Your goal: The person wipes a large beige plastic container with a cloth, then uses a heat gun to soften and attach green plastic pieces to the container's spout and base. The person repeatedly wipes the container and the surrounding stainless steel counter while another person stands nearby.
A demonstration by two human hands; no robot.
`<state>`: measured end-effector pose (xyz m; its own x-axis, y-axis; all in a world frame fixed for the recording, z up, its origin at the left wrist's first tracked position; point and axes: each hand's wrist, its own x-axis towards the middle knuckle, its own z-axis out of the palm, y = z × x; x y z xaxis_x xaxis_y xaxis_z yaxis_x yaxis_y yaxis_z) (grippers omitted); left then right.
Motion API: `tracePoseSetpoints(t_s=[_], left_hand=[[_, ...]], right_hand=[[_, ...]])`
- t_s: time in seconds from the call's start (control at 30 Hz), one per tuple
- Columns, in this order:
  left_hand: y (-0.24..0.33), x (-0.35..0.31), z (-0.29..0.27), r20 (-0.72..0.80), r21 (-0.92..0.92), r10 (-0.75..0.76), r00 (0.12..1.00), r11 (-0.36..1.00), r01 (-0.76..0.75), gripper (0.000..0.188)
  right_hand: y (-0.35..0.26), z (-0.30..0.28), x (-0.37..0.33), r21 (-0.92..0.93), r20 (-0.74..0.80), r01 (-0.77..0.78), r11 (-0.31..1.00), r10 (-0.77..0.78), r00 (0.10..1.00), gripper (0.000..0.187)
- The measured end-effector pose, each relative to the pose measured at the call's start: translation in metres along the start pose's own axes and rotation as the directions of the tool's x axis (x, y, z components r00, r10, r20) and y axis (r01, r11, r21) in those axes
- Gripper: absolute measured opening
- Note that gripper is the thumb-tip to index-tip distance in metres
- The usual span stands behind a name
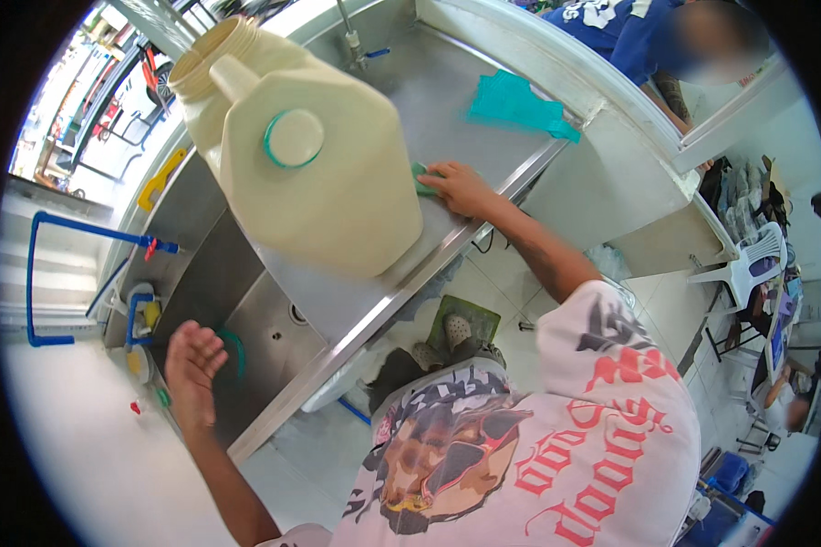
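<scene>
A large cream plastic jug [324, 187] with a handle, a wide open neck and a round cap ringed in teal leans across the steel sink counter [347, 305]. My right hand [461, 187] is beside it on the counter, fingers bent over a small green pad or cloth [424, 180] mostly hidden by them and the jug. My left hand [194, 365] hovers over the sink basin [269, 369], holding nothing, its fingers out and slightly curled. Close to its fingertips, a teal curved strip [235, 351] shows in the basin.
A teal cloth [517, 107] lies on the far counter, near a blue-handled tap [360, 53]. Blue piping [146, 242] and a yellow item [161, 180] border the left side. One person [616, 36] is beyond the ledge; a white chair [748, 264] stands right.
</scene>
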<state>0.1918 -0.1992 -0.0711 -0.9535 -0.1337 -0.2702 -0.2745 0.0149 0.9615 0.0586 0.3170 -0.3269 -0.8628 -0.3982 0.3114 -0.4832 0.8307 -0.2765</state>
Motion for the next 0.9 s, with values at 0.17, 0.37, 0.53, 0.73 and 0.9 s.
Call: tracePoseSetpoints(t_s=[0.17, 0.37, 0.53, 0.73, 0.9], left_hand=[[-0.120, -0.024, -0.030, -0.200, 0.104, -0.129, 0.971, 0.983, 0.152, 0.036], [-0.160, 0.041, -0.011, 0.140, 0.465, 0.106, 0.984, 0.871, -0.160, 0.034], [-0.100, 0.243, 0.008, 0.305, 0.680, 0.342, 0.889, 0.575, -0.455, 0.027], [-0.123, 0.411, 0.009, 0.324, 0.794, 0.684, 0.654, 0.180, -0.581, 0.024], [-0.154, 0.432, -0.024, 0.331, 0.576, 0.622, 0.710, 0.463, -0.674, 0.014]], right_hand=[[-0.052, -0.051, -0.074, -0.046, 0.222, -0.039, 0.998, 0.048, 0.974, 0.038], [-0.204, -0.073, -0.059, 0.382, 0.721, -0.683, 0.623, 0.261, 0.642, 0.038], [-0.320, -0.031, 0.024, 0.548, 0.765, -0.693, -0.468, -0.055, 0.642, 0.054], [-0.364, 0.039, 0.164, 0.831, 0.499, -0.394, -0.392, 0.212, 0.840, 0.068], [-0.320, 0.106, 0.304, 0.889, 0.347, -0.455, 0.058, 0.564, 0.750, 0.059]])
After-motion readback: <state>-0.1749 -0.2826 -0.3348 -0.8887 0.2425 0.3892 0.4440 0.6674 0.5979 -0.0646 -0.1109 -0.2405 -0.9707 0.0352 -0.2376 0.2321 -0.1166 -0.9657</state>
